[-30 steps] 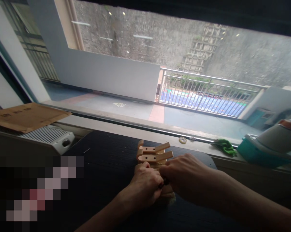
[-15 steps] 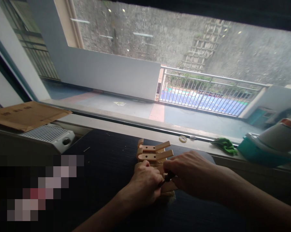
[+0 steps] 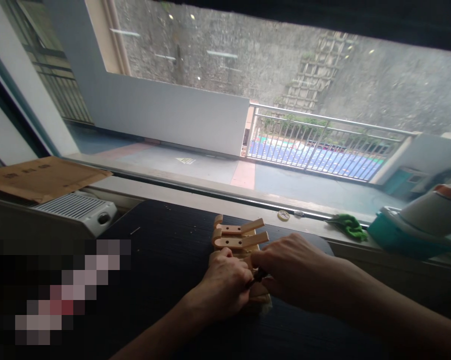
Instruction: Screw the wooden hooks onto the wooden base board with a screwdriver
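Several pale wooden hooks (image 3: 235,242), each curled at one end with two dark holes, lie in a row on a wooden piece (image 3: 261,302) on a dark table. My left hand (image 3: 225,280) is closed over the nearer part of this row, with its fingers curled round the wood; what lies under them is hidden. My right hand (image 3: 285,267) grips a dark-handled tool (image 3: 260,274), seemingly a screwdriver, angled down and left to my left fingers. The tool's tip is hidden.
The dark table (image 3: 165,260) meets a window sill. On the sill are a small round disc (image 3: 283,215), a green cloth (image 3: 347,227) and a teal container (image 3: 394,232). At left, a brown envelope (image 3: 45,177) rests above a white vented device (image 3: 75,210). A blurred patch covers the lower left.
My right hand and the tool have shifted slightly left, closer to my left fingers. My left hand and the wooden hooks stay nearly still.
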`<action>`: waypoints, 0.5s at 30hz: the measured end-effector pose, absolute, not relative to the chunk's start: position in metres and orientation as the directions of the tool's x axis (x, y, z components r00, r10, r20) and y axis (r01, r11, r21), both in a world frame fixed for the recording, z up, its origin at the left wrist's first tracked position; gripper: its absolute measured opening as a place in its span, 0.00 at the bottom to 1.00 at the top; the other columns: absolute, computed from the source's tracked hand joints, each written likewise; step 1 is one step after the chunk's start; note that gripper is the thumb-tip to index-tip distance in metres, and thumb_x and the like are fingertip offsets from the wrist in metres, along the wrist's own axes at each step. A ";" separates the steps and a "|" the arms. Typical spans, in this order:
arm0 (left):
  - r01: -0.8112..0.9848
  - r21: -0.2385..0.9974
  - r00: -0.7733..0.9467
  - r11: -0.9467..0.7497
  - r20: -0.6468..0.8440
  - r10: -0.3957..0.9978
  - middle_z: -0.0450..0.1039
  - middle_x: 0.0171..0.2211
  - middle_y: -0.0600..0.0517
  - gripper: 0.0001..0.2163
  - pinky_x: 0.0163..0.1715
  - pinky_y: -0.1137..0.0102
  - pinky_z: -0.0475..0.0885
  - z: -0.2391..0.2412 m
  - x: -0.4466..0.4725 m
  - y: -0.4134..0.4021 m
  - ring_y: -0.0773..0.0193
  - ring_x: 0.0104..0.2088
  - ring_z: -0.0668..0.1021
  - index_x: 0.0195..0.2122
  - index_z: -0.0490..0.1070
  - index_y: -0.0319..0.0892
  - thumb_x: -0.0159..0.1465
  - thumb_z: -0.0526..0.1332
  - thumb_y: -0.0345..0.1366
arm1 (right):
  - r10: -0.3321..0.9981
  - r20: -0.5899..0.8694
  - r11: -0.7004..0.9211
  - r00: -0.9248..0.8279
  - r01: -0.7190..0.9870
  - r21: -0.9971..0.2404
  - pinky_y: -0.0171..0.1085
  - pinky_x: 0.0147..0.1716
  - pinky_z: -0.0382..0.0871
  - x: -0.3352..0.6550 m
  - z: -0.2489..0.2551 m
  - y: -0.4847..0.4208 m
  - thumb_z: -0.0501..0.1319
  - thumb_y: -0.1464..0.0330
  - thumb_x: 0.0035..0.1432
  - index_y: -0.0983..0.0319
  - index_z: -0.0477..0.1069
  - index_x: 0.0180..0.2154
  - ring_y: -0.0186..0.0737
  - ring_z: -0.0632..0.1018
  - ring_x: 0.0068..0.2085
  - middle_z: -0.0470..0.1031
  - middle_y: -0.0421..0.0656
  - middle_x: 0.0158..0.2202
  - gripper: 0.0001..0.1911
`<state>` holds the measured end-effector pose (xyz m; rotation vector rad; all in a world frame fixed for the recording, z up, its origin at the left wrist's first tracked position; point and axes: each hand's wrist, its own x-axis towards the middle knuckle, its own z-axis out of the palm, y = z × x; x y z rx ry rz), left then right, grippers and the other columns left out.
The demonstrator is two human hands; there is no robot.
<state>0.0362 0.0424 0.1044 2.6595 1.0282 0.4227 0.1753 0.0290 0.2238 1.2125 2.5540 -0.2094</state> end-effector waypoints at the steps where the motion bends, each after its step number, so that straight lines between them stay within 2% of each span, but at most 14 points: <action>1: 0.616 0.334 0.705 -0.714 0.171 0.688 0.76 0.25 0.55 0.06 0.38 0.65 0.60 0.105 0.036 0.043 0.63 0.28 0.75 0.22 0.70 0.41 0.55 0.59 0.31 | 0.711 -0.332 0.650 -0.619 0.760 -0.024 0.34 0.25 0.55 0.175 0.225 0.029 0.59 0.74 0.52 0.62 0.73 0.32 0.38 0.75 0.30 0.77 0.41 0.30 0.06; 6: 0.633 0.326 0.692 -0.702 0.168 0.702 0.76 0.24 0.54 0.07 0.39 0.65 0.60 0.101 0.038 0.043 0.63 0.28 0.75 0.21 0.70 0.41 0.55 0.58 0.31 | 0.692 -0.304 0.660 -0.655 0.744 -0.100 0.33 0.30 0.58 0.173 0.220 0.030 0.58 0.78 0.52 0.62 0.74 0.33 0.37 0.76 0.36 0.77 0.42 0.34 0.09; 9: 0.633 0.327 0.690 -0.702 0.173 0.703 0.76 0.24 0.55 0.06 0.40 0.65 0.59 0.099 0.038 0.043 0.63 0.28 0.76 0.21 0.70 0.41 0.53 0.58 0.28 | 0.711 -0.320 0.649 -0.626 0.760 -0.043 0.33 0.24 0.55 0.176 0.214 0.032 0.56 0.74 0.55 0.63 0.73 0.29 0.36 0.75 0.29 0.77 0.42 0.29 0.07; 11: 0.619 0.337 0.693 -0.709 0.190 0.695 0.77 0.26 0.56 0.05 0.40 0.65 0.59 0.098 0.037 0.043 0.62 0.30 0.76 0.22 0.70 0.42 0.52 0.58 0.28 | 0.726 -0.322 0.644 -0.607 0.765 0.007 0.34 0.21 0.51 0.179 0.212 0.032 0.54 0.71 0.57 0.64 0.72 0.27 0.34 0.72 0.24 0.75 0.42 0.25 0.10; 13: 0.598 0.353 0.699 -0.720 0.209 0.684 0.77 0.28 0.57 0.05 0.41 0.65 0.59 0.098 0.037 0.043 0.63 0.32 0.76 0.25 0.71 0.43 0.52 0.58 0.28 | 0.732 -0.287 0.648 -0.617 0.761 0.017 0.34 0.21 0.50 0.180 0.213 0.033 0.55 0.70 0.57 0.64 0.72 0.26 0.34 0.71 0.24 0.75 0.42 0.25 0.10; 15: 0.589 0.359 0.700 -0.724 0.221 0.679 0.77 0.27 0.57 0.04 0.41 0.65 0.59 0.097 0.036 0.044 0.64 0.31 0.76 0.24 0.71 0.43 0.53 0.58 0.28 | 0.733 -0.256 0.652 -0.630 0.758 0.004 0.34 0.22 0.52 0.180 0.217 0.032 0.58 0.71 0.54 0.63 0.72 0.27 0.35 0.73 0.26 0.76 0.42 0.27 0.06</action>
